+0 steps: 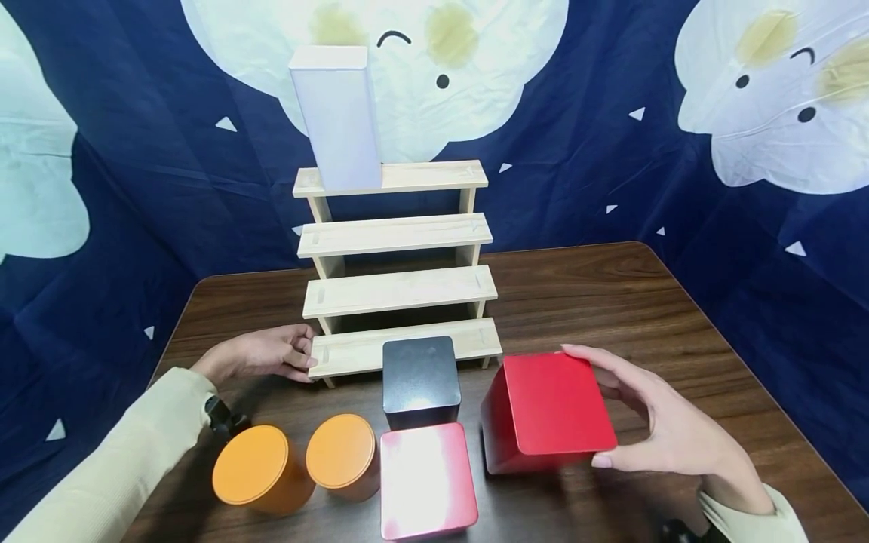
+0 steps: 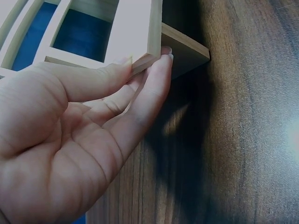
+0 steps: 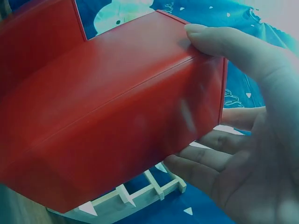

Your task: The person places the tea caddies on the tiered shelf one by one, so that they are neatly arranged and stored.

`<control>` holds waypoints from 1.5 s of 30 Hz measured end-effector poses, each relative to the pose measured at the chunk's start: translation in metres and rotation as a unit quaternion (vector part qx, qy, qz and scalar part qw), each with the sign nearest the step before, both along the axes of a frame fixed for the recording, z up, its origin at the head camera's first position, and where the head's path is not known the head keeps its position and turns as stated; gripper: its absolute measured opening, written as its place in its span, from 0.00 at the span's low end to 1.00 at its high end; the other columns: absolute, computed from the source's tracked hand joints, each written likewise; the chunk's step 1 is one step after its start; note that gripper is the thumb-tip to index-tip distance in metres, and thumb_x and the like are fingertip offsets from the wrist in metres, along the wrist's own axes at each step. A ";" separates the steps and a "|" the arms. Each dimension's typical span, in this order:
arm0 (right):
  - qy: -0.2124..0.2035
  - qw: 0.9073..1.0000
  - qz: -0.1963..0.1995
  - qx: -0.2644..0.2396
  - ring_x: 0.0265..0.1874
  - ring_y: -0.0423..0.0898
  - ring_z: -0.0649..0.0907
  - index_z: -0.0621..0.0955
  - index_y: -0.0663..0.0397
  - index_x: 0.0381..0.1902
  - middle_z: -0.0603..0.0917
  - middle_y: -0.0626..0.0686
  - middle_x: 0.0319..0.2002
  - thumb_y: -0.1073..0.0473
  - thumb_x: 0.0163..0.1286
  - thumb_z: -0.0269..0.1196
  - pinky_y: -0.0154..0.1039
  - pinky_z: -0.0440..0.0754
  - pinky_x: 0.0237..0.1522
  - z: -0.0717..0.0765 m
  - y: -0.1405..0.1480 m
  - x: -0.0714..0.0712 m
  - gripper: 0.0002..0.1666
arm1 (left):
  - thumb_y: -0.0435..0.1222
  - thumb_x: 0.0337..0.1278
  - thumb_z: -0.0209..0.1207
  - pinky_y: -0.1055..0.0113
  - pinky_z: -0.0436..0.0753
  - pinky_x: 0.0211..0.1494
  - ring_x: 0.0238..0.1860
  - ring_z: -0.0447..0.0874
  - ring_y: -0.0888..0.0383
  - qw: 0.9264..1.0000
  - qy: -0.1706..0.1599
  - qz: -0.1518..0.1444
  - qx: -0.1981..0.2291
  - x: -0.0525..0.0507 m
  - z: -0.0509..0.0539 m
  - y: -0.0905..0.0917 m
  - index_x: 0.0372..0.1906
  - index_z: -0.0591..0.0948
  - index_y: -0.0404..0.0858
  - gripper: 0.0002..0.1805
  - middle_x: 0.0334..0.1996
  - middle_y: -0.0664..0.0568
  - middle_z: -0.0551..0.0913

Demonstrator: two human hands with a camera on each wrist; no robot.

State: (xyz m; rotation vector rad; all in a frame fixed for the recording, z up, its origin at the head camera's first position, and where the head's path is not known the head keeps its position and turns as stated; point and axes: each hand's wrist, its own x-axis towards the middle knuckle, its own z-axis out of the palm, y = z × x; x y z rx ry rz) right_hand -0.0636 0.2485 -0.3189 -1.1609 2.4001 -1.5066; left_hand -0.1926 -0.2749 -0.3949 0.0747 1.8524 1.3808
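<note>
My left hand (image 1: 268, 353) pinches the left end of the lowest step of a stepped wooden shelf (image 1: 400, 290). In the left wrist view the thumb lies on top of the board and fingers are under it. A large red box (image 1: 557, 403) with a square top is gripped by my right hand (image 1: 679, 426), thumb at its near right corner and fingers on the far side. In the right wrist view the red box (image 3: 117, 112) fills much of the frame. Whether its base touches the table cannot be told. A tall white box (image 1: 342, 121) stands on the top step's left part.
A black box (image 1: 421, 377) stands in front of the lowest step, with a shiny pinkish-red box (image 1: 428, 479) nearer me. Two orange round canisters, a larger one (image 1: 254, 467) and a smaller one (image 1: 342, 452), stand left of it. Dark blue cloth (image 1: 577, 188) hangs behind the wooden table (image 1: 577, 286).
</note>
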 end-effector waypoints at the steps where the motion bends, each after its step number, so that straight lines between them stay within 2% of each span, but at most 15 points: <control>1: 0.003 1.000 0.001 -0.003 0.54 0.44 0.80 0.59 0.65 0.70 0.75 0.57 0.60 0.72 0.40 0.74 0.30 0.78 0.53 0.001 0.000 -0.002 0.58 | 0.25 0.60 0.56 0.57 0.85 0.51 0.43 0.79 0.52 1.000 -0.003 0.004 -0.001 0.000 0.000 0.000 0.52 0.58 0.28 0.22 0.42 0.43 0.71; 12: -0.003 1.000 -0.015 0.011 0.53 0.43 0.80 0.60 0.62 0.70 0.76 0.54 0.59 0.73 0.40 0.74 0.30 0.80 0.52 0.014 -0.003 -0.011 0.59 | 0.25 0.61 0.56 0.55 0.84 0.52 0.43 0.80 0.53 1.000 -0.003 -0.006 0.004 -0.001 -0.002 0.000 0.53 0.57 0.28 0.22 0.42 0.44 0.71; 16: 0.005 1.000 0.009 -0.014 0.53 0.44 0.79 0.58 0.67 0.70 0.76 0.57 0.59 0.76 0.39 0.73 0.29 0.79 0.53 0.016 -0.004 -0.017 0.58 | 0.25 0.61 0.56 0.56 0.84 0.51 0.43 0.80 0.53 1.000 -0.002 -0.002 0.001 -0.001 -0.001 0.000 0.53 0.58 0.28 0.22 0.41 0.44 0.71; 23: 0.009 0.998 0.029 -0.048 0.53 0.45 0.80 0.59 0.69 0.69 0.75 0.58 0.59 0.79 0.37 0.71 0.28 0.79 0.54 0.022 -0.005 -0.027 0.59 | 0.25 0.60 0.56 0.57 0.85 0.51 0.42 0.79 0.53 1.000 -0.002 0.002 0.005 0.001 -0.001 -0.001 0.53 0.58 0.28 0.22 0.41 0.44 0.71; 34: 0.052 0.993 0.062 -0.089 0.50 0.47 0.82 0.58 0.76 0.67 0.77 0.59 0.57 0.81 0.33 0.70 0.33 0.82 0.51 0.034 -0.013 -0.048 0.59 | 0.25 0.60 0.56 0.58 0.85 0.50 0.43 0.80 0.53 1.000 0.002 0.000 0.006 0.001 -0.001 0.000 0.52 0.58 0.28 0.22 0.41 0.44 0.72; 45: 0.045 0.994 0.050 -0.090 0.50 0.48 0.82 0.60 0.71 0.69 0.77 0.60 0.57 0.83 0.35 0.69 0.33 0.83 0.50 0.054 -0.022 -0.068 0.58 | 0.24 0.60 0.55 0.57 0.85 0.50 0.43 0.80 0.53 1.000 0.003 0.006 0.004 0.001 -0.001 0.000 0.51 0.59 0.28 0.20 0.41 0.44 0.71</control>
